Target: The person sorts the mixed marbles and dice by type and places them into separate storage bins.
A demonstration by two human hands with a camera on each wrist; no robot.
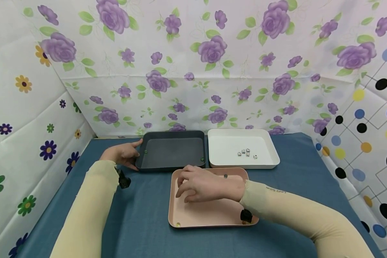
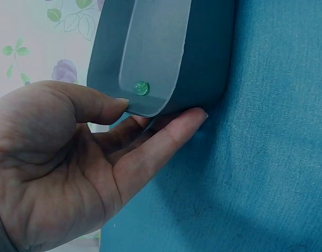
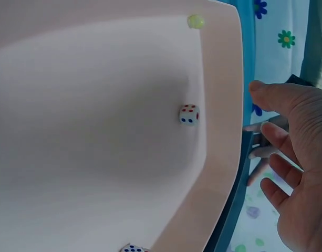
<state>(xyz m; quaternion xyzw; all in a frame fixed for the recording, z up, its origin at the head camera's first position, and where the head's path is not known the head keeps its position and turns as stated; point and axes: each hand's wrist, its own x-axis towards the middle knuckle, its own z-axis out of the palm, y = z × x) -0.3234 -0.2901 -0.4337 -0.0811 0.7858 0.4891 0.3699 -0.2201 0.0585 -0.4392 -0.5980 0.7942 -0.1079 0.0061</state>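
Note:
My left hand (image 1: 124, 154) is at the left end of a dark grey tray (image 1: 172, 134). In the left wrist view its thumb lies on the tray's rim, with the fingers against the outer wall, gripping that end. A green glass bead (image 2: 141, 88) sits inside near the thumb. My right hand (image 1: 200, 184) hovers over a pink tray (image 1: 209, 215), fingers loosely bent and holding nothing. In the right wrist view, a white die (image 3: 189, 114) with red and blue pips and a yellow-green bead (image 3: 195, 21) lie in the pink tray. Another die (image 3: 133, 248) shows at the bottom edge.
A white tray (image 1: 271, 163) with several dice (image 1: 247, 153) stands at the back right, beside the dark tray. Another green bead (image 1: 202, 159) lies at the dark tray's right end. Blue cloth (image 1: 142, 222) covers the table; flowered cloth (image 1: 187, 100) hangs behind.

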